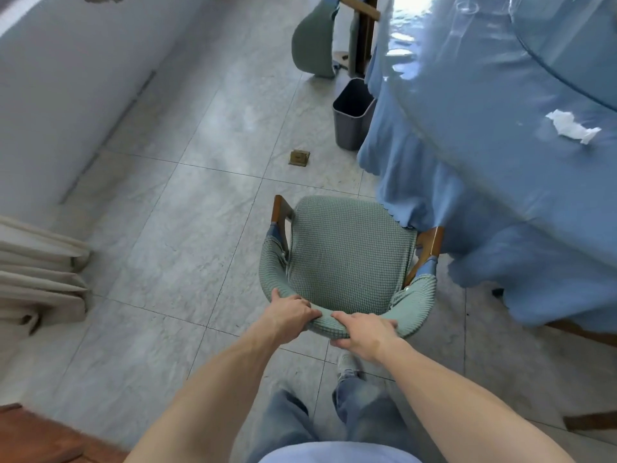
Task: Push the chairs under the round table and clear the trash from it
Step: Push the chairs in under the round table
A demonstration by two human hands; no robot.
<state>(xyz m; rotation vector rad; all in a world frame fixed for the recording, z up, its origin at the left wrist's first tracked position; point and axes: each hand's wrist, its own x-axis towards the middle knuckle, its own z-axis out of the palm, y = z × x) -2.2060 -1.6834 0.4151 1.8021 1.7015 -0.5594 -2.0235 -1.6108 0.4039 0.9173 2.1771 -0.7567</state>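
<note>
**Chair held at backrest, front corner at the cloth**

Chair (347, 252): green knit cover, wooden arms, standing on the floor tiles beside the round bench (467, 95). Its seat faces up the room, along the bench edge and not square to it; only the right front corner sits under the hanging blue cloth (417, 182). Judged: it needs turning toward the bench before it will go under.

Left hand (288, 314) and right hand (367, 332): both grips curled over the top of the curved backrest, close together near its middle, thumbs behind. A two-handed hold there likely gives steering as well as push.

Tissue (572, 127): crumpled, white, lying on the bench top, well apart from the hands. Untouched.

Bin (350, 115): grey, open, on the floor against the cloth beyond the chair, handy for the tissue.

Second chair (314, 45): farther off, near the bench.
</note>
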